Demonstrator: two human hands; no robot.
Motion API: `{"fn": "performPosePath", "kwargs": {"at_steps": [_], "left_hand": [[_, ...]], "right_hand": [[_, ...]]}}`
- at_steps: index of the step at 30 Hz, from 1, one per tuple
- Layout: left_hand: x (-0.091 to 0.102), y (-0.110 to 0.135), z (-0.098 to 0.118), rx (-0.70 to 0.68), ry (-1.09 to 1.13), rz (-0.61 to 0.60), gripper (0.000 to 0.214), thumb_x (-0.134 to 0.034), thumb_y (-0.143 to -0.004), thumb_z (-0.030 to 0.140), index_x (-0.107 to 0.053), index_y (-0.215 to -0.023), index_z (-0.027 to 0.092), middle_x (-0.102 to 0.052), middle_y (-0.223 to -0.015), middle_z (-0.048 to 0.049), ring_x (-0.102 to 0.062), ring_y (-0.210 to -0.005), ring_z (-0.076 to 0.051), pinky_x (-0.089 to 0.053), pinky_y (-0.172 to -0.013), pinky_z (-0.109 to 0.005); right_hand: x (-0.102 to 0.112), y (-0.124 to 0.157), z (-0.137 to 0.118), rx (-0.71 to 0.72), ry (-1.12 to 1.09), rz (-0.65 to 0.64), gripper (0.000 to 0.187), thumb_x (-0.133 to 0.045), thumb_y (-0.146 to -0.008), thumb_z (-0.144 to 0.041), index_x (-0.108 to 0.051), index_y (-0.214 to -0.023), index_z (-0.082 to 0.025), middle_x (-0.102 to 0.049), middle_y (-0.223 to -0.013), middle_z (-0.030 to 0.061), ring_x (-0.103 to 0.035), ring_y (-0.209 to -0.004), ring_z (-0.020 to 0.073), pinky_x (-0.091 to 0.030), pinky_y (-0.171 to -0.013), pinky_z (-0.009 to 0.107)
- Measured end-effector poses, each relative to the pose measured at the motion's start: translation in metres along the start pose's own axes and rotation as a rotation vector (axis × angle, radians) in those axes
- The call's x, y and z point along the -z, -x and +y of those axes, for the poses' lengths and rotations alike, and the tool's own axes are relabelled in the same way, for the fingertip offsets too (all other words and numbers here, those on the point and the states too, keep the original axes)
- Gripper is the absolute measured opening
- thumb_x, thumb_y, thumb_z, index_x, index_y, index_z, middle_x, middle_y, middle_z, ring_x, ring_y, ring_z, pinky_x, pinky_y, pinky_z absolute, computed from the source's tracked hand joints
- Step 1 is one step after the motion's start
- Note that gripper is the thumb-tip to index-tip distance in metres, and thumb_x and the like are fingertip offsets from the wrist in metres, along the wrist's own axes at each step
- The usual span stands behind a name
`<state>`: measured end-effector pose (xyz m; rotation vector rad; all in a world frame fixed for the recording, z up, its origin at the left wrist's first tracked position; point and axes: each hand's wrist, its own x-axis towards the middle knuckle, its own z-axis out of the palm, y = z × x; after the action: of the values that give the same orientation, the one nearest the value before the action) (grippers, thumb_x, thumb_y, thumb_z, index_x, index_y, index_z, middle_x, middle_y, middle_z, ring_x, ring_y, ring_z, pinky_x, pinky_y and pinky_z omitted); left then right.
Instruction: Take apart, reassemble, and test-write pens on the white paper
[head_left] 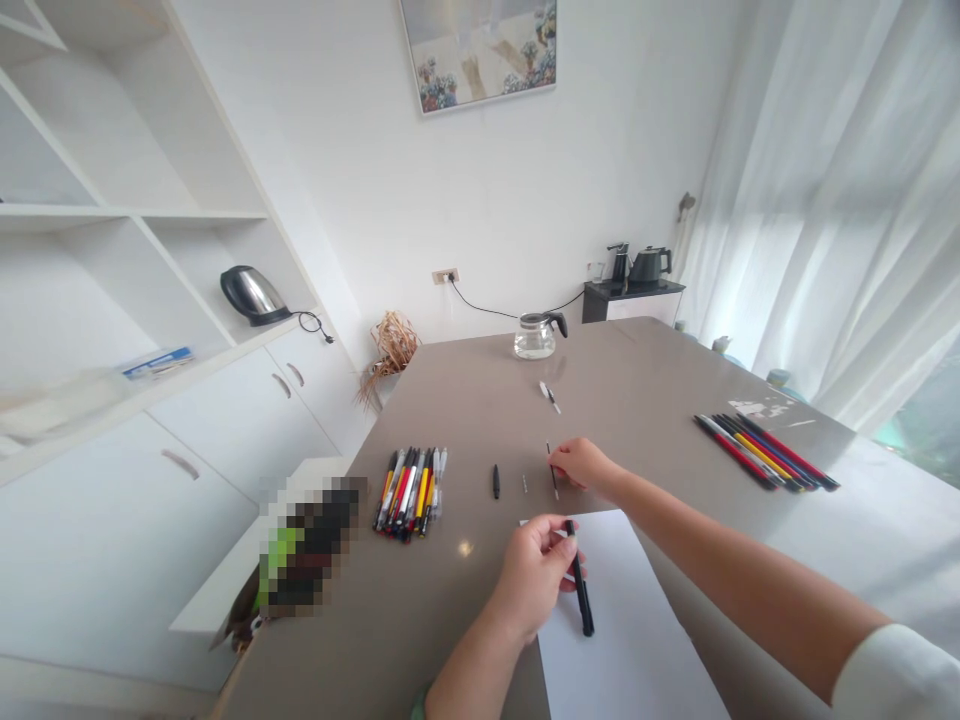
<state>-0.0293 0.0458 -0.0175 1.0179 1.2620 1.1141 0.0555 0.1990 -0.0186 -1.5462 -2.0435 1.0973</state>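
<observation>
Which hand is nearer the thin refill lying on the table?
Right. The right hand has its fingertips at the thin refill; the left hand is back toward the person, holding a black pen over white paper.

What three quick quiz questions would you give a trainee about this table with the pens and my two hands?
1. True or false: the left hand holds a black pen.
2. Pick one. The right hand touches: A, a glass jug; B, a thin refill; C, a kettle.
3. How many bundles of pens lie on the table, and where?

Key
1. True. The fingers are closed around the upper end of the black pen.
2. B. The thin refill lies on the table at the fingertips.
3. Two: the left bundle near the table's left edge, and the right bundle far to the right.
</observation>
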Motion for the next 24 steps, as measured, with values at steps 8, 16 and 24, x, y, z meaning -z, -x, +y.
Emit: {"fn": "performPosePath", "kwargs": {"at_steps": [8,16,24], "left_hand": [[0.002,-0.001,-0.002,0.013,0.033,-0.014,0.027,-0.049,-0.074,0.027,-0.051,-0.096,0.012,-0.056,-0.07,-0.0039,-0.056,-0.06,-0.014,-0.042,-0.05,-0.023],[0.001,0.0,0.0,0.022,0.027,-0.009,0.028,-0.05,-0.073,0.028,-0.051,-0.097,0.012,-0.056,-0.069,-0.0038,-0.056,-0.06,-0.013,-0.042,-0.05,-0.022],[0.003,-0.002,0.001,-0.016,0.09,0.041,0.033,-0.054,-0.072,0.035,-0.057,-0.094,0.01,-0.055,-0.067,-0.0033,-0.053,-0.059,-0.013,-0.043,-0.057,-0.027]], "right_hand": [[-0.022,-0.02,0.003,-0.039,0.354,0.046,0.021,-0.048,-0.065,-0.026,-0.064,-0.07,-0.012,-0.062,-0.073,0.0145,-0.056,-0.072,0.022,-0.036,-0.057,0.027],[-0.023,-0.017,0.003,0.014,0.386,0.053,0.026,-0.045,-0.069,-0.029,-0.064,-0.071,-0.012,-0.062,-0.077,0.0158,-0.055,-0.076,0.0224,-0.034,-0.061,0.027],[0.007,0.02,0.001,0.117,0.114,0.08,0.038,-0.033,-0.079,-0.041,-0.058,-0.072,-0.014,-0.051,-0.055,0.0015,-0.041,-0.049,0.0099,-0.03,-0.047,0.021]]}}
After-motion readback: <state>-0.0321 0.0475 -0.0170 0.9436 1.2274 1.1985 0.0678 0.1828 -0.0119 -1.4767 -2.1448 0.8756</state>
